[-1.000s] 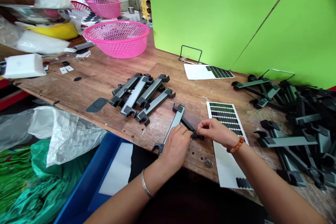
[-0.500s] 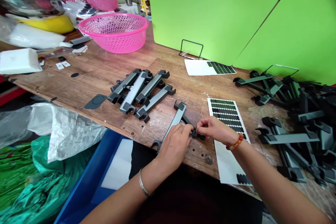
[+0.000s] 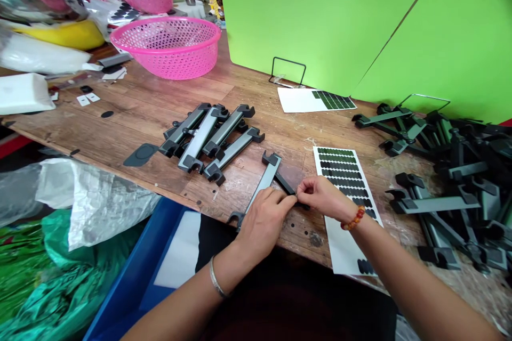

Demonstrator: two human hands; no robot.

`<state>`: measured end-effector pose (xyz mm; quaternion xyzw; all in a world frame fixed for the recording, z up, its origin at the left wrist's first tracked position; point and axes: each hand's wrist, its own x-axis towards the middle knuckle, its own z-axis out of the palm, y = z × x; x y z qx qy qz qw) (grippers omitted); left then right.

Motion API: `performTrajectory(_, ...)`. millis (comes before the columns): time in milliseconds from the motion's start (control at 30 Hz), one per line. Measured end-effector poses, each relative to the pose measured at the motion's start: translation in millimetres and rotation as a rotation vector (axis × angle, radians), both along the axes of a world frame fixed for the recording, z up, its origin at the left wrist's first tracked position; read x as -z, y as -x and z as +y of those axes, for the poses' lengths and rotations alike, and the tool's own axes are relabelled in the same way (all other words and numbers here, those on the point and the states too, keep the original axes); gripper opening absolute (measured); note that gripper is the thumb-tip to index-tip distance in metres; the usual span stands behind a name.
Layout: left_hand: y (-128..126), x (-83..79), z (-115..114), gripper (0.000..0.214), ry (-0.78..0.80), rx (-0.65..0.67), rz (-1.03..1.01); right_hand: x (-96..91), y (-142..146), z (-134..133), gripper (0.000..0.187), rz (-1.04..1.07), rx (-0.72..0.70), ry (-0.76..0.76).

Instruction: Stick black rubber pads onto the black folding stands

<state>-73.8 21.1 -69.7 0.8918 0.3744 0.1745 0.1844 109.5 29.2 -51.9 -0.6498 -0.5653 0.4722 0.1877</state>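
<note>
A grey-and-black hinged bracket [image 3: 264, 175] with hooked ends lies near the table's front edge. My left hand [image 3: 262, 224] is closed over its middle and holds it down. The left thumb reaches across to the bracket's black side arm [image 3: 285, 183]. At that arm's end, my right hand [image 3: 322, 195] is closed in a pinch against the left thumb tip. Whatever is between the right fingertips is too small or hidden to make out. Under the right wrist lies a white sheet [image 3: 331, 245] with rows of black stickers [image 3: 344, 175].
Several similar brackets [image 3: 206, 136] are stacked left of my hands. A larger heap of them [image 3: 440, 202] covers the right side. Behind stand a green panel [image 3: 320, 21] and a pink basket [image 3: 172, 53]. Another sticker sheet [image 3: 298, 101] lies before the panel. A blue bin [image 3: 148, 261] sits below the edge.
My left thumb has moved right, up to the right fingertips, and covers more of the arm's end. The right hand keeps its pinch. The whole view has shifted slightly.
</note>
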Motion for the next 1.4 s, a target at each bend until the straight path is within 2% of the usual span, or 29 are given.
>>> performTrajectory(133, 2.1, 5.7, -0.1, 0.023, -0.024, 0.05, -0.043, 0.1, -2.2, -5.7, 0.009, -0.058, -0.054, -0.055)
performTrajectory(300, 2.9, 8.0, -0.1, 0.025, -0.04, 0.074, -0.022, -4.2, -0.3, -17.7, 0.018, -0.265, -0.132, -0.326)
performTrajectory(500, 3.1, 5.8, -0.6, 0.024, -0.071, 0.071, 0.011, -1.7, 6.6, -30.1, 0.025, -0.374, -0.173, -0.478)
performTrajectory(733, 5.1, 6.2, 2.1, 0.025, -0.087, 0.107, 0.071, 0.6, 20.5, -43.7, 0.025, -0.722, -0.405, -0.627)
performTrajectory(800, 5.6, 8.1, 4.5, 0.027, -0.109, 0.129, 0.054, 0.2, 22.1, -46.8, 0.024, -0.762, -0.42, -0.667)
performTrajectory(867, 5.3, 11.0, 7.6, 0.032, -0.151, 0.142, 0.055, -1.5, 19.1, -49.2, 0.023, -0.724, -0.369, -0.663)
performTrajectory(967, 3.9, 15.3, 11.7, 0.041, -0.215, 0.141, 0.103, -6.3, 7.8, -54.7, 0.026, -0.568, -0.219, -0.635)
performTrajectory(1067, 2.7, 16.7, 12.5, 0.04, -0.236, 0.135, 0.127, -10.5, -5.9, -64.5, 0.034, -0.415, -0.058, -0.702)
performTrajectory(1200, 0.8, 11.8, 10.8, 0.039, -0.169, 0.115, 0.13, -10.6, -27.2, -78.3, 0.034, -0.325, 0.142, -0.777)
performTrajectory(1400, 1.8, -0.2, 12.7, 0.047, -0.01, 0.013, 0.015, -0.6, -60.6, -97.2, 0.025, -0.295, 0.291, -0.713)
